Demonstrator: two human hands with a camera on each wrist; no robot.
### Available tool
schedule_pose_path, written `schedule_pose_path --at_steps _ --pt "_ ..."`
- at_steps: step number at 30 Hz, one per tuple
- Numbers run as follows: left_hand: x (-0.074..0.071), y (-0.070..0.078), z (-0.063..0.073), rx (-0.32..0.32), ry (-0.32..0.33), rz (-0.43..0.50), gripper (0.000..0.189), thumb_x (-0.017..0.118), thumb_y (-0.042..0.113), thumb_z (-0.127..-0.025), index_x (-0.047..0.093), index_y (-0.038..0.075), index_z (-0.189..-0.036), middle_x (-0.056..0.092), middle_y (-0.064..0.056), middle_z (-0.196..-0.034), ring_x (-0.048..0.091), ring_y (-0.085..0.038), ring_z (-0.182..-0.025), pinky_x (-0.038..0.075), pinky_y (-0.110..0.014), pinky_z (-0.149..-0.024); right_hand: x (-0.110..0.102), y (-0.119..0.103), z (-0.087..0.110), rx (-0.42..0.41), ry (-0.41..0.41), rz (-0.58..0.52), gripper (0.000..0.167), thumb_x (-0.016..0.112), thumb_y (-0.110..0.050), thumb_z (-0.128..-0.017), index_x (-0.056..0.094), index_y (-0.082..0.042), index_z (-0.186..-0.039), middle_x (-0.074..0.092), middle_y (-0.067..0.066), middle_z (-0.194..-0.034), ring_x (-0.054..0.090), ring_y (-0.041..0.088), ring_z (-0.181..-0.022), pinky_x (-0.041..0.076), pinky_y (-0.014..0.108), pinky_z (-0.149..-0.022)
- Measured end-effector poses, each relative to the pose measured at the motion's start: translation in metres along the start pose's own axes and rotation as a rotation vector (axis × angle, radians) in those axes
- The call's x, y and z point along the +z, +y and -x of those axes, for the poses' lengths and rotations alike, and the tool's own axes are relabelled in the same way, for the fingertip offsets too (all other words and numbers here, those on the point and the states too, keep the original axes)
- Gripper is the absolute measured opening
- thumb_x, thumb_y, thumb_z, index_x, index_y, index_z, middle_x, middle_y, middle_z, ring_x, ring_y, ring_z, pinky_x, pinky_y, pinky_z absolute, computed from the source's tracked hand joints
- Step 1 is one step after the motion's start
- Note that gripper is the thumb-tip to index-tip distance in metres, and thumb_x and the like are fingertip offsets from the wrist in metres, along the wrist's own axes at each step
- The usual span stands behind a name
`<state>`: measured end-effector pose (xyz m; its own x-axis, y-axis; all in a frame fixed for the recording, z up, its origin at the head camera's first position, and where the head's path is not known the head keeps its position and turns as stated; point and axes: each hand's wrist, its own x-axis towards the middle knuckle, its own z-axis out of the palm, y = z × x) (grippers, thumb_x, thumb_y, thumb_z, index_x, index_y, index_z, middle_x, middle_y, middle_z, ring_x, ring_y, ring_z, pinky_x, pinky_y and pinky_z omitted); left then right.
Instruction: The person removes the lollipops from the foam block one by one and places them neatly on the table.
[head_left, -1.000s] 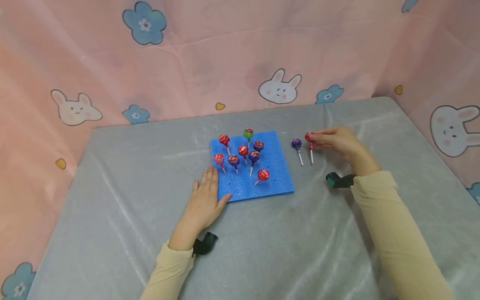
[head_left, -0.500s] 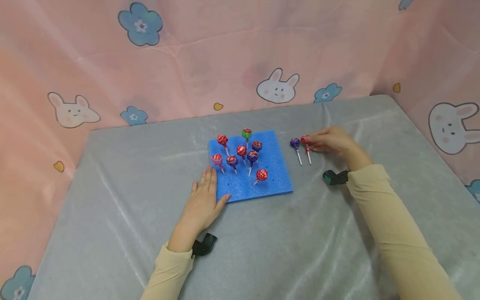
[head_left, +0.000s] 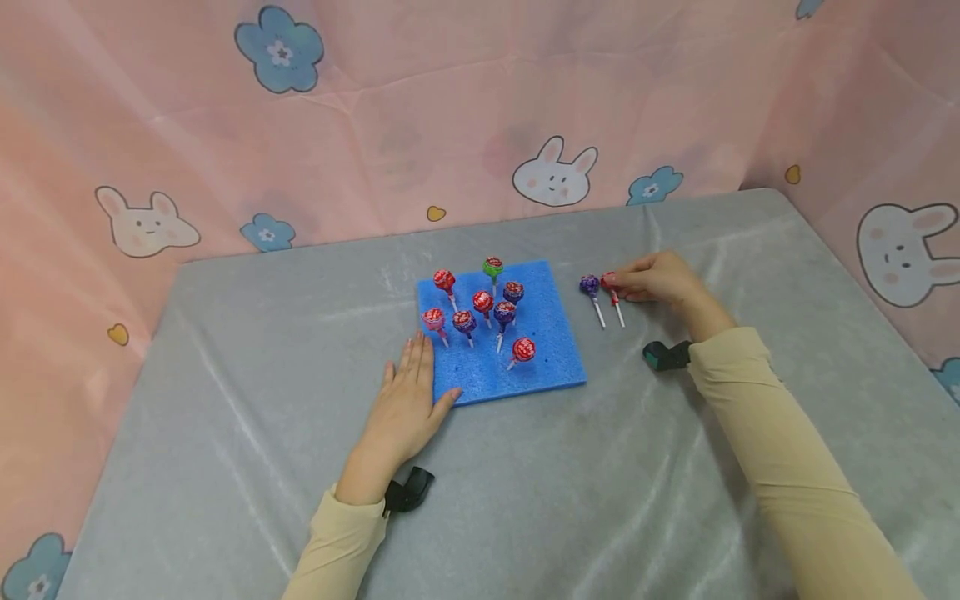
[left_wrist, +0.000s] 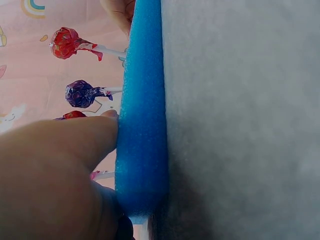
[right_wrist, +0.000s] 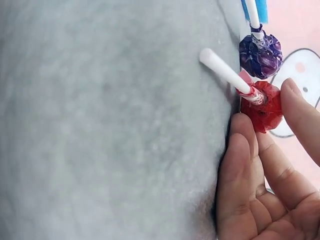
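My left hand (head_left: 405, 408) lies with straight fingers along the left edge of a blue foam board (head_left: 555, 333), the thumb at its front corner. In the left wrist view that thumb presses on the foam slab (left_wrist: 142, 110). Several wrapped lollipops stand by their sticks in the board, among them a green one (head_left: 492, 267) and a red one (head_left: 523, 349). To the right of the board, my right hand (head_left: 660, 279) pinches the head of another red lollipop (right_wrist: 267, 110) between thumb and fingers, its white stick slanting toward the front. A purple lollipop (head_left: 589, 285) lies just left of it.
A grey cloth (head_left: 525, 500) covers the table. Behind it hangs a pink curtain (head_left: 420, 108) printed with rabbits and flowers. Small holes dot the foam board. Black wrist cameras sit at both wrists, the right one (head_left: 666, 356) close over the cloth.
My right hand has shifted slightly left, bringing the red lollipop's head nearer to the purple lollipop and tilting its stick. My left hand stays at the board's edge.
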<state>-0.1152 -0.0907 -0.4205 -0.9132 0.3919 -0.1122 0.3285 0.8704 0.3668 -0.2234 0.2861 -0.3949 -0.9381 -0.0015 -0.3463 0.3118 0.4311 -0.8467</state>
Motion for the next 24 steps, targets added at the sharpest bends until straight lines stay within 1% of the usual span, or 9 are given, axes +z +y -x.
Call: schedule_pose_path --at_steps 7,11,15,17,19,22,24 --pt "0.0003 0.0 -0.0002 0.002 0.003 -0.001 0.077 0.042 0.043 -0.099 0.01 -0.006 -0.148 0.005 -0.019 -0.156 0.005 -0.031 -0.143 0.01 -0.052 -0.112 0.0005 0.002 -0.0012 0.006 0.016 -0.015 0.049 0.074 -0.024 -0.083 0.062 0.013 -0.113 0.068 -0.008 -0.076 0.064 0.004 -0.066 0.054 0.021 -0.065" --pt "0.0002 0.0001 -0.0001 0.0 0.003 0.001 0.076 0.042 0.043 -0.099 0.01 -0.006 -0.148 0.005 -0.019 -0.156 0.005 -0.031 -0.143 0.01 -0.052 -0.112 0.0015 -0.0003 -0.0007 0.022 0.032 0.01 0.051 0.075 -0.027 -0.081 0.063 0.012 -0.112 0.068 -0.007 -0.075 0.063 0.004 -0.066 0.054 0.021 -0.064" --pt "0.0005 -0.0001 0.0 0.0 0.005 0.001 0.076 0.042 0.043 -0.099 0.01 -0.006 -0.148 0.006 -0.019 -0.156 0.005 -0.031 -0.143 0.01 -0.052 -0.112 0.0013 -0.0029 0.001 0.03 0.036 0.021 0.048 0.078 -0.031 -0.078 0.068 0.008 -0.105 0.067 -0.006 -0.073 0.062 0.004 -0.065 0.053 0.02 -0.063" --pt "0.0006 -0.0001 -0.0001 -0.001 0.005 -0.001 0.077 0.042 0.044 -0.099 0.01 -0.006 -0.148 0.005 -0.019 -0.156 0.005 -0.031 -0.143 0.01 -0.052 -0.112 0.0003 -0.0031 0.0018 0.025 0.027 0.004 0.043 0.079 -0.03 -0.078 0.071 0.006 -0.098 0.067 -0.005 -0.071 0.062 0.004 -0.064 0.053 0.02 -0.061" --pt "0.0006 -0.0002 -0.0002 0.0 0.007 -0.002 0.077 0.042 0.044 -0.099 0.01 -0.006 -0.148 0.006 -0.019 -0.156 0.005 -0.031 -0.143 0.011 -0.052 -0.112 -0.0004 -0.003 0.003 0.015 0.021 0.003 0.04 0.078 -0.029 -0.078 0.071 0.006 -0.096 0.067 -0.005 -0.071 0.062 0.004 -0.064 0.053 0.02 -0.061" --pt "0.0006 -0.0003 -0.0004 0.001 0.008 -0.003 0.077 0.042 0.044 -0.099 0.011 -0.006 -0.148 0.006 -0.019 -0.156 0.005 -0.031 -0.143 0.01 -0.052 -0.112 -0.0008 -0.0026 0.004 0.024 0.023 0.007 0.042 0.077 -0.027 -0.08 0.069 0.009 -0.101 0.067 -0.005 -0.072 0.063 0.004 -0.065 0.054 0.02 -0.062" --pt "0.0007 -0.0003 -0.0004 0.0 0.008 -0.003 0.077 0.043 0.044 -0.099 0.011 -0.006 -0.148 0.006 -0.019 -0.156 0.005 -0.031 -0.143 0.011 -0.052 -0.112 -0.001 -0.0019 0.0045 0.034 0.024 0.015 0.046 0.075 -0.026 -0.082 0.065 0.011 -0.107 0.067 -0.006 -0.074 0.063 0.003 -0.066 0.054 0.021 -0.065"
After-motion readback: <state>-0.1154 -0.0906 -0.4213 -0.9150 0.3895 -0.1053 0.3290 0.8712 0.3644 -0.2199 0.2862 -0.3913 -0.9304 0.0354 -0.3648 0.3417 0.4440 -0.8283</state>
